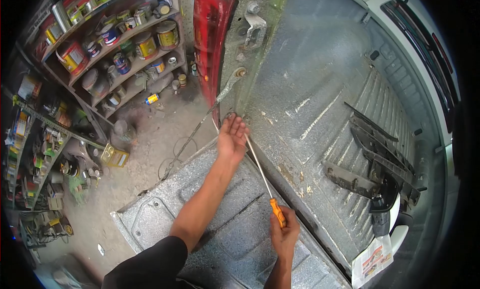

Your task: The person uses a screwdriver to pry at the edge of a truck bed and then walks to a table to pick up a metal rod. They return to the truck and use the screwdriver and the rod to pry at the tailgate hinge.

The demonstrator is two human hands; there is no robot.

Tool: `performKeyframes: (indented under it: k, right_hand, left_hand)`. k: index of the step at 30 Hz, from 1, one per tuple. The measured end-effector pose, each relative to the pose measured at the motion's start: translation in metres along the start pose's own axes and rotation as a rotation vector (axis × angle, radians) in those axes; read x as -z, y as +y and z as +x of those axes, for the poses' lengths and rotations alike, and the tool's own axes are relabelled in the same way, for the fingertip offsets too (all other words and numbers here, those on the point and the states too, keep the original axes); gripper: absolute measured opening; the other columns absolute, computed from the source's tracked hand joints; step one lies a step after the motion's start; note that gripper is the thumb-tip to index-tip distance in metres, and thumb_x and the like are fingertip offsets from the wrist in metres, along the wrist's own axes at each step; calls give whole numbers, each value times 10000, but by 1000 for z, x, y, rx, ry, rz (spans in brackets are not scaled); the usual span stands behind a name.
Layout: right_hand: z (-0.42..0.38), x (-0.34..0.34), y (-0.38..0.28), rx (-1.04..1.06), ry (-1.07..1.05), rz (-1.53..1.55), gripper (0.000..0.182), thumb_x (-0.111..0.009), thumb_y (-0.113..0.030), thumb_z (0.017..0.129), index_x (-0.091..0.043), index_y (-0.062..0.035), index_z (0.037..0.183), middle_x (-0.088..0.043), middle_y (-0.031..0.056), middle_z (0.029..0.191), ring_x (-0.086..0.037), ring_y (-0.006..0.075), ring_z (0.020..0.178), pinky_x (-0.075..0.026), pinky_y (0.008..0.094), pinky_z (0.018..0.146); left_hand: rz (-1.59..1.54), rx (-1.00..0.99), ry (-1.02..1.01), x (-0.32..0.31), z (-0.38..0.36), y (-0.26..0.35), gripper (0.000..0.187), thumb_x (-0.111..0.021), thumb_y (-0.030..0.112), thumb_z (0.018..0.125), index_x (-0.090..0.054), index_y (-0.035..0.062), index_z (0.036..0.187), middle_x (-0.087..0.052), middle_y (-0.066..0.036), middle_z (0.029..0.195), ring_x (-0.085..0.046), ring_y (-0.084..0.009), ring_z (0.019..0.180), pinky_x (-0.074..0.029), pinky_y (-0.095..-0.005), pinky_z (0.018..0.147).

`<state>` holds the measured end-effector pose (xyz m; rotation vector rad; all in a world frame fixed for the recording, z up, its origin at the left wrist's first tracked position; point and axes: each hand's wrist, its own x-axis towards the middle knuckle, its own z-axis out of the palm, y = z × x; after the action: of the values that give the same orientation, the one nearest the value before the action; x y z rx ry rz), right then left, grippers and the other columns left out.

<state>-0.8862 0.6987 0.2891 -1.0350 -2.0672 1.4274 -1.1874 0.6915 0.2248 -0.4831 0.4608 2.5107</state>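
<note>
My left hand (233, 137) is raised palm up at the lower end of the truck bed's corner post (245, 54), just below the red tail light (210, 34). Its fingers are spread a little and point away from me. An orange-handled screwdriver (277, 212) is in my right hand (285, 234), over the lowered grey tailgate (220, 219). The long shaft slants up and left, and its upper end reaches the side of my left hand; the tip itself is hidden. A strap (202, 121) runs from a bolt on the post down to the tailgate's left edge.
Shelves (112, 49) of paint cans stand at the upper left, with another rack (42, 154) at the far left. Black trim parts (382, 156) and a printed paper (372, 261) lie on the ribbed bed floor (310, 109). A yellow can (115, 155) sits on the ground.
</note>
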Motion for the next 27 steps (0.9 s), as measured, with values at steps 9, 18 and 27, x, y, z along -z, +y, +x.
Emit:
performKeyframes:
  k: [9,18,27]
  right_hand:
    - [53,-12,24,-58,-135,153,280,-700,-147,968,-621,37,1164,-589,2,729,-513,60,540,-414,223,477]
    - [69,-20,18,-170,-203,239,250,-687,-131,975,-628,22,1163,-592,8,701,-528,75,495,-403,230,441]
    - [71,-22,24,-225,-227,335,248,-688,-156,980,-635,3,1163,-618,18,698,-554,86,475,-403,231,421]
  left_hand:
    - [68,-9,11,1,5,3,219,-523,229,1061,-629,71,1169,-650,-19,1017,-628,-165,931,-555,-335,820]
    - [53,-16,4,3,6,2,218,-526,229,1062,-640,79,1172,-658,-9,1022,-633,-158,945,-563,-332,862]
    - [64,-30,14,2,6,1,220,-522,221,1066,-639,70,1175,-667,-19,1038,-633,-154,946,-561,-323,868]
